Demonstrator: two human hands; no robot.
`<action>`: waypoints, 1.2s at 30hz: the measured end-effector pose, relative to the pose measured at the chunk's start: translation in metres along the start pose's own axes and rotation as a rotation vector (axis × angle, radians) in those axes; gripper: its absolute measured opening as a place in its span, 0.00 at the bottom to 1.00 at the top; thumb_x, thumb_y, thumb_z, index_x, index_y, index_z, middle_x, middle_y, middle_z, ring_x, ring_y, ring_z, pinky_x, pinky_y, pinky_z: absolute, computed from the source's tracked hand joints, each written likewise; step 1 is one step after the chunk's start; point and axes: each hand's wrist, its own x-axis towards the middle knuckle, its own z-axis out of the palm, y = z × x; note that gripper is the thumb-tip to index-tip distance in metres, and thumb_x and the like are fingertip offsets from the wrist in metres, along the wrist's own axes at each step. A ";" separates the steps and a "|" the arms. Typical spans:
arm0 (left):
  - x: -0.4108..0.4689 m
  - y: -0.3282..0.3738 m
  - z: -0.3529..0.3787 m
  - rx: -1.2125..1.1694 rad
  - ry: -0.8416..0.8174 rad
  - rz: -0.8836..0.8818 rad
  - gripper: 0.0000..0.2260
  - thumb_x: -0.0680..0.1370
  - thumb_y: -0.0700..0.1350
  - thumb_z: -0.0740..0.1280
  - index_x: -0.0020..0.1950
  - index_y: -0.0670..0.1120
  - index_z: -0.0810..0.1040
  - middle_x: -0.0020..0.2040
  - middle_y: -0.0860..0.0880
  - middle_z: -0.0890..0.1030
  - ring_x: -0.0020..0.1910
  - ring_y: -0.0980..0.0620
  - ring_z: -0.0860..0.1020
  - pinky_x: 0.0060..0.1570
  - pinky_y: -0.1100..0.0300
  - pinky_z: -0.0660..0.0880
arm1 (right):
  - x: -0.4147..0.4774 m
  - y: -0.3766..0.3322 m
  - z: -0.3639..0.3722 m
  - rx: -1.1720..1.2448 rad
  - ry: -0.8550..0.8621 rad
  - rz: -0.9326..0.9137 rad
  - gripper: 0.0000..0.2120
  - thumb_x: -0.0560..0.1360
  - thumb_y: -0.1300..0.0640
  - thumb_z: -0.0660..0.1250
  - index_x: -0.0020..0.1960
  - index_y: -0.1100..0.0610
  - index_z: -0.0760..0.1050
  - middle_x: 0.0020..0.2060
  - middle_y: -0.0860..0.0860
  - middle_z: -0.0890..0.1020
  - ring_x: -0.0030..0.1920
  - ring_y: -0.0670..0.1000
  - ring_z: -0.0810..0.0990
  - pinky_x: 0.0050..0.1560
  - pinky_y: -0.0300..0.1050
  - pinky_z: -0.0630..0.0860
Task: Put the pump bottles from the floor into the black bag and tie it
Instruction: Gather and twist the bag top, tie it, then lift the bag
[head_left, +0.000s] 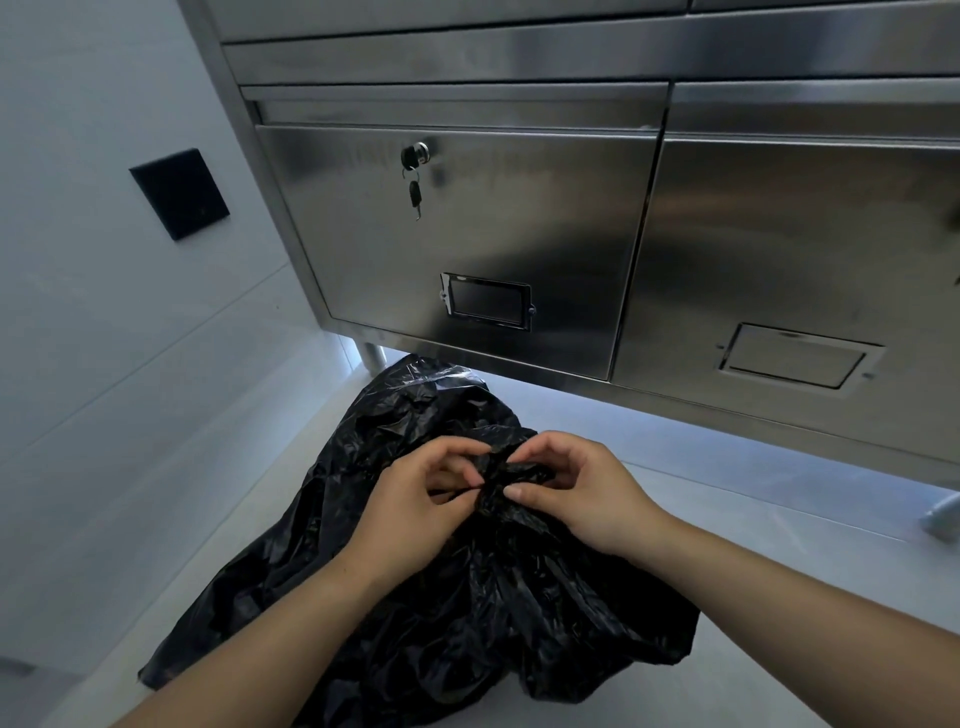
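Head view: both hands are seen meeting over a black bag on a pale floor.
Left hand: placed at about 9 o'clock of the gathered neck; its fingertips are pinched on the black film.
Gathered neck: held between the two hands, twisted into a short bunch whose long axis is judged to run from 12 to 6 o'clock; both hands are equally near it.
Right hand: placed at about 3 o'clock of the neck; its thumb and forefinger are closed on the same bunch.
Bag body: spread on the floor below and around the wrists, with a loose fold trailing toward 11 o'clock under the cabinet.
Pump bottles: none can be seen loose; a pale object at the 3 o'clock edge cannot be identified.
Step judged: the knot is being formed but is not yet seen drawn tight.
Room: a stainless steel cabinet with a key hanging in its lock at 12 o'clock, a white wall with a black plate at 10 o'clock.
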 end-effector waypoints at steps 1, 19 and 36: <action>0.000 -0.001 -0.003 -0.045 -0.030 -0.017 0.21 0.72 0.32 0.69 0.53 0.59 0.79 0.43 0.53 0.82 0.45 0.57 0.82 0.47 0.67 0.76 | 0.001 0.000 0.000 -0.006 0.003 -0.006 0.10 0.67 0.63 0.75 0.45 0.53 0.78 0.44 0.48 0.84 0.45 0.44 0.82 0.51 0.39 0.77; -0.004 -0.011 0.009 0.091 -0.142 -0.070 0.08 0.72 0.43 0.73 0.48 0.55 0.83 0.45 0.60 0.85 0.48 0.64 0.81 0.51 0.70 0.75 | -0.018 0.014 -0.023 -0.291 -0.059 0.452 0.32 0.57 0.32 0.73 0.57 0.36 0.67 0.45 0.33 0.70 0.45 0.34 0.72 0.43 0.31 0.66; -0.020 -0.029 -0.003 0.435 -0.086 -0.172 0.24 0.69 0.61 0.69 0.63 0.56 0.73 0.60 0.57 0.72 0.59 0.61 0.71 0.55 0.72 0.63 | -0.005 0.027 0.012 -0.215 -0.016 0.198 0.19 0.63 0.61 0.76 0.48 0.46 0.75 0.35 0.44 0.79 0.34 0.45 0.75 0.38 0.34 0.73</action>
